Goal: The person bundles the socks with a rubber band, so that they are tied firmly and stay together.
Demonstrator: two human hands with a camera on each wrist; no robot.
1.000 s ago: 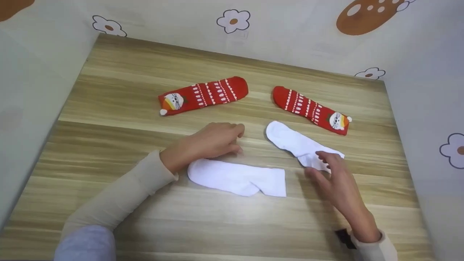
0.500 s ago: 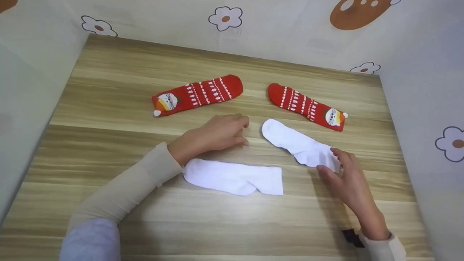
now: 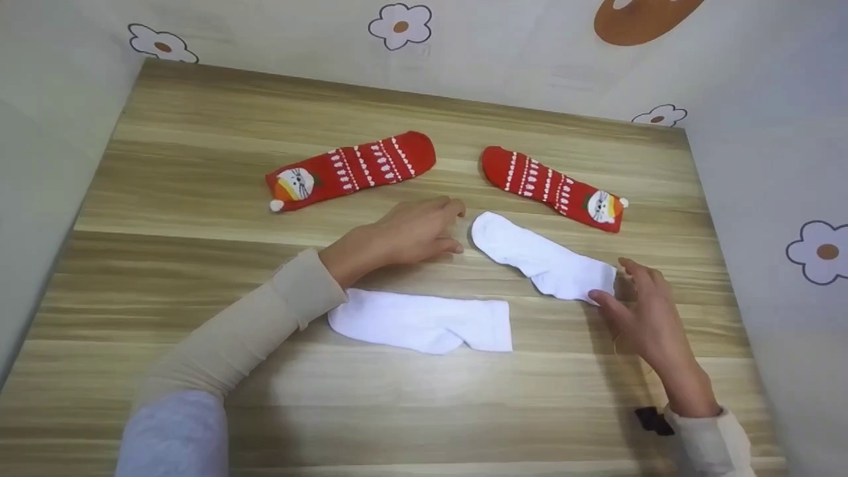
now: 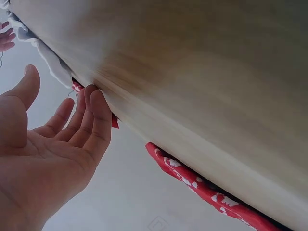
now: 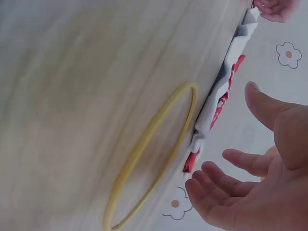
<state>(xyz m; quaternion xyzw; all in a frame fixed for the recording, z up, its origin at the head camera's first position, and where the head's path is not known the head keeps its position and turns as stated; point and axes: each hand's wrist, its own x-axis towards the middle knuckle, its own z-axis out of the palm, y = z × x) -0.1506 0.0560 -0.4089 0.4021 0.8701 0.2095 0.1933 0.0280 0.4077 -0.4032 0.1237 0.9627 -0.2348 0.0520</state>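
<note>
My left hand [image 3: 417, 232] is just left of the toe of a white sock [image 3: 550, 258], its fingers loosely bent and holding nothing. By that sock's cuff is my right hand [image 3: 646, 315], thumb and fingers spread apart, palm bare in the right wrist view. A second white sock [image 3: 417, 321] lies flat nearer me, its toe end partly under the left cuff in the head view. Farther back lie two red patterned socks with cat faces, one on the left [image 3: 358, 171] and one on the right [image 3: 553, 189]. A yellow rubber band [image 5: 144, 149] stands out in the right wrist view.
The socks lie on a wood-grain table [image 3: 371, 424]. Pale walls with printed flowers [image 3: 401, 26] enclose its back and sides. A small black piece [image 3: 654, 421] shows beside the right sleeve [image 3: 709, 440].
The head view has shifted slightly. My left hand has moved right and away from me, towards the farther white sock's toe. My right hand has drawn back from over that sock's cuff.
</note>
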